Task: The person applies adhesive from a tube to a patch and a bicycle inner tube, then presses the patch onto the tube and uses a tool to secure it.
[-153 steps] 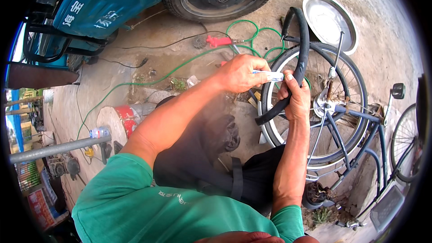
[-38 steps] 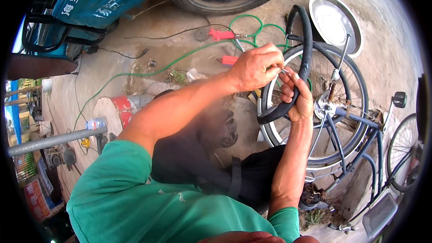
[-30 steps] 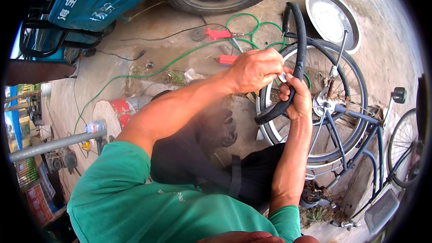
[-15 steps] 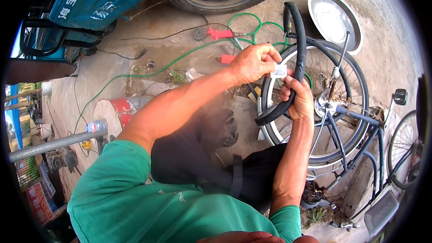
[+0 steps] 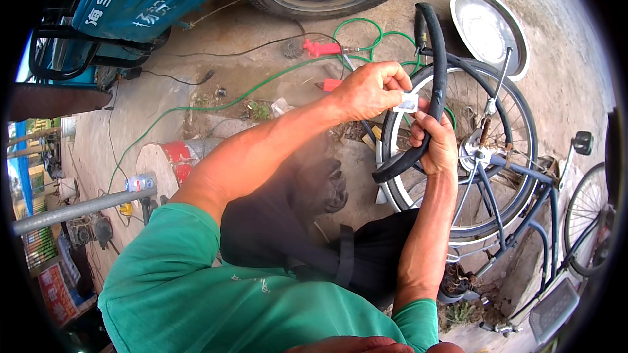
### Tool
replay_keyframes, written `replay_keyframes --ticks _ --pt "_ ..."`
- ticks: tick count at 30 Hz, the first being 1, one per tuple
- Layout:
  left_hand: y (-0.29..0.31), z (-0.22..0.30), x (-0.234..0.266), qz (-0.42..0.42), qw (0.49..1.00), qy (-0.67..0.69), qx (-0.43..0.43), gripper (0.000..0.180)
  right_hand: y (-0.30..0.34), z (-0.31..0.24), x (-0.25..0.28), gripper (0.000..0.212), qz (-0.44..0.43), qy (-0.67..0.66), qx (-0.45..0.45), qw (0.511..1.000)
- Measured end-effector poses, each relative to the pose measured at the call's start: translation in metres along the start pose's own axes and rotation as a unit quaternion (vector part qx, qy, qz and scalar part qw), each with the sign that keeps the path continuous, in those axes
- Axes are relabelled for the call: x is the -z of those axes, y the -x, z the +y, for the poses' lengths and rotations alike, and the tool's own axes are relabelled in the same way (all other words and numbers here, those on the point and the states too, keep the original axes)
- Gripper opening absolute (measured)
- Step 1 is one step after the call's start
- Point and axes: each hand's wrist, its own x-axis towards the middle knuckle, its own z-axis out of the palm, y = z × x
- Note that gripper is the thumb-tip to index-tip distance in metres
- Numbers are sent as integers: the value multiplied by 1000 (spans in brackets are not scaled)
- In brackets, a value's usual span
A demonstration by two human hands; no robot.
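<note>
One white square (image 5: 407,103) lies between the left hand (image 5: 368,93), pinching it, and the right hand (image 5: 439,142), gripping a black tube (image 5: 437,59).

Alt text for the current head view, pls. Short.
The left hand pinches a small white square beside a curved black tube held in the right hand. A blue bicycle is at right, a metal basin near its wheel, a teal vehicle at upper left.
</note>
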Motion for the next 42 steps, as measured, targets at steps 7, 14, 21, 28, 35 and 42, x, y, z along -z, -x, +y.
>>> replay_keyframes --ticks 7,14,21,28,35,42 --pt "-3 -13 -3 3 1000 22 -15 20 -2 3 1 35 -18 19 4 1000" --pt "1 -11 -16 101 966 -192 -139 17 -1 5 -3 40 4 0 38 999" --pt "7 -4 -22 42 998 -52 -4 21 -1 4 -11 43 43 18 62 997" --pt "4 -6 -24 53 998 18 42 19 -5 9 -9 44 49 62 92 993" --pt "5 -2 -26 69 996 2 57 15 -6 13 -14 43 75 100 125 984" --pt "0 -18 -26 77 993 -84 7 14 -4 12 -21 43 88 109 114 983"
